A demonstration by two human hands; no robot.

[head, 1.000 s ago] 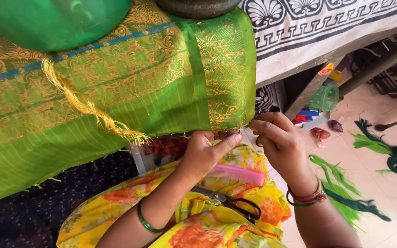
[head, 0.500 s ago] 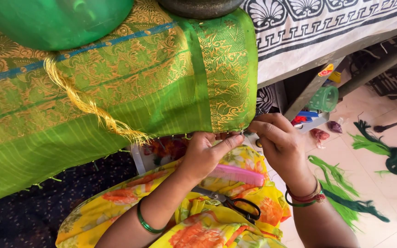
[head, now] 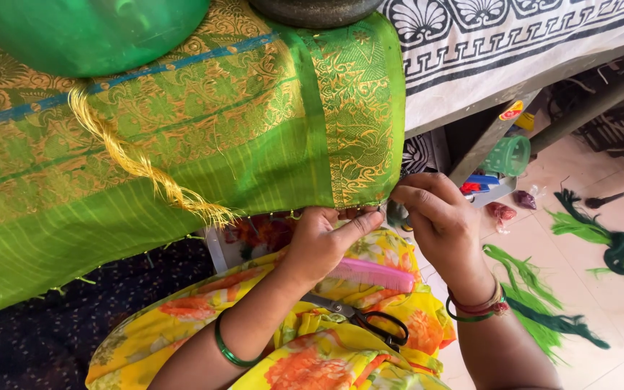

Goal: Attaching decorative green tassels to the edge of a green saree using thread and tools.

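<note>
Both hands pinching lower hem corner of green-gold fabric [head: 182, 137], frame centre: left hand [head: 326, 242], right hand [head: 438, 220]. Beaded edging visible leftward; corner unfinished. Comb [head: 373, 274], scissors [head: 362, 321] idle on lap.

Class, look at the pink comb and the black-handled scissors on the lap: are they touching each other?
Apart. The head view shows the pink comb lying above the scissors, with a strip of yellow flowered cloth showing plainly between them.

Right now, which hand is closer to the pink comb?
Left. The left hand sits just above the pink comb on the lap; the right hand is farther, up and to its right.
</note>
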